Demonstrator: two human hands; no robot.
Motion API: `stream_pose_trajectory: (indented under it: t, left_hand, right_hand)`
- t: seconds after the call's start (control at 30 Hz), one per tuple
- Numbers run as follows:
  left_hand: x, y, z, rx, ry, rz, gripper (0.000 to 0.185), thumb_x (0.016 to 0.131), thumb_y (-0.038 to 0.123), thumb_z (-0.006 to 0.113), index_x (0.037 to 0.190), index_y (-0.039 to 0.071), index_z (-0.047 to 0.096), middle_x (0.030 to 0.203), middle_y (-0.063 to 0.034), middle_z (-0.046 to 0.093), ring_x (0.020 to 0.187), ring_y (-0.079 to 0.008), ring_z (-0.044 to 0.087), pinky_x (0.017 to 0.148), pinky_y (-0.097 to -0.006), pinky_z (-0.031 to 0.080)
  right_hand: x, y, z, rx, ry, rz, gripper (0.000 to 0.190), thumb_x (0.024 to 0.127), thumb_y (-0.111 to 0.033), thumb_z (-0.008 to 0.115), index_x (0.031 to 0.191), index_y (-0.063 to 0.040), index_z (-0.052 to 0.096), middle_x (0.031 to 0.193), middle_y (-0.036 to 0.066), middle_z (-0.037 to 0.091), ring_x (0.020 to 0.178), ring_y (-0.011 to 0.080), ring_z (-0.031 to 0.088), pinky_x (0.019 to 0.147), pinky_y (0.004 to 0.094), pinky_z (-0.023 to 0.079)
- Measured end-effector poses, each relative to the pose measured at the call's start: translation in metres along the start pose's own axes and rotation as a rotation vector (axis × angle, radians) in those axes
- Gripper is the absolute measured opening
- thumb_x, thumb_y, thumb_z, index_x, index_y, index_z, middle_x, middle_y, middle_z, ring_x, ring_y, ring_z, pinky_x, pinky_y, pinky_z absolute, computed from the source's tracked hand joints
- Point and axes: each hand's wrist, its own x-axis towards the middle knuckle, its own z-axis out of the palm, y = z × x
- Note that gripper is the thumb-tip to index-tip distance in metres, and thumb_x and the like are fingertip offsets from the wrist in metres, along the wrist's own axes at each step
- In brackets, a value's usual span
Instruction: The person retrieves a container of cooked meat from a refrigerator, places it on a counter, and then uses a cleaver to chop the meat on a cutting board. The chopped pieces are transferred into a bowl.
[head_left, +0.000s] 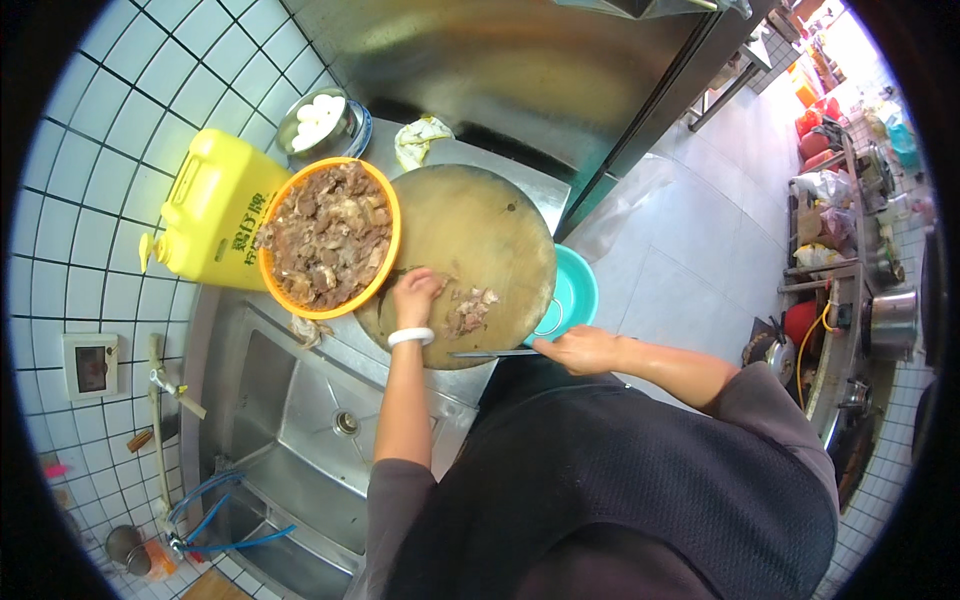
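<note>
My right hand (581, 349) grips a knife (491, 353); its blade shows edge-on, low over the near rim of a round chopping board (480, 217). My left hand (418, 294), with a white bangle at the wrist, is at the board's left side, fingers together and bent. Whether anything is under those fingers is hidden. A small heap of chopped meat (471, 312) lies on the board between both hands. Up and left of my left hand, an orange plastic basket (397, 225) full of cooked-looking meat pieces overlaps the board's left edge.
A yellow jerrycan (225, 202) bearing writing stands behind the basket. Nearby are a metal bowl of white eggs (319, 120) and a crumpled cloth (421, 141). A steel sink (315, 405) lies at left. A teal bucket (581, 285) sits below the board's right edge.
</note>
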Motion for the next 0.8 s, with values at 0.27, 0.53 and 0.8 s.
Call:
stream_pose_trajectory:
  t: [0.27,0.53,0.8]
  left_hand:
    - [-0.077,-0.026,-0.031,-0.147,0.129,-0.055,0.017,0.075,-0.003,0.066,0.092,-0.001,0.061,0.077,-0.0108,0.066,0.066,-0.017,0.063,0.063,-0.0274,0.051]
    - [-0.117,-0.049,0.011,0.596,0.387,0.417,0.015,0.068,0.003,0.07,0.083,0.002,0.064,0.068,-0.0082,0.061,0.058,-0.0182,0.058,0.057,-0.0303,0.049]
    - [-0.116,-0.056,0.014,0.722,0.343,0.484,0.013,0.067,0.0,0.069,0.075,0.004,0.06,0.066,-0.0097,0.058,0.059,-0.0223,0.058,0.056,-0.0324,0.048]
  right_hand:
    - [0.012,0.017,0.001,0.206,0.18,0.224,0.033,0.078,-0.002,0.053,0.105,-0.001,0.035,0.071,0.025,0.06,0.071,0.0441,0.06,0.062,0.0516,0.047]
    - [0.006,-0.024,-0.027,0.002,0.013,0.118,0.032,0.075,0.0,0.051,0.101,-0.002,0.032,0.062,0.022,0.056,0.062,0.0424,0.058,0.054,0.0505,0.044]
    - [0.057,-0.031,-0.004,0.064,0.096,0.046,0.03,0.074,0.001,0.052,0.098,0.0,0.033,0.066,0.026,0.057,0.068,0.0453,0.059,0.056,0.0501,0.045]
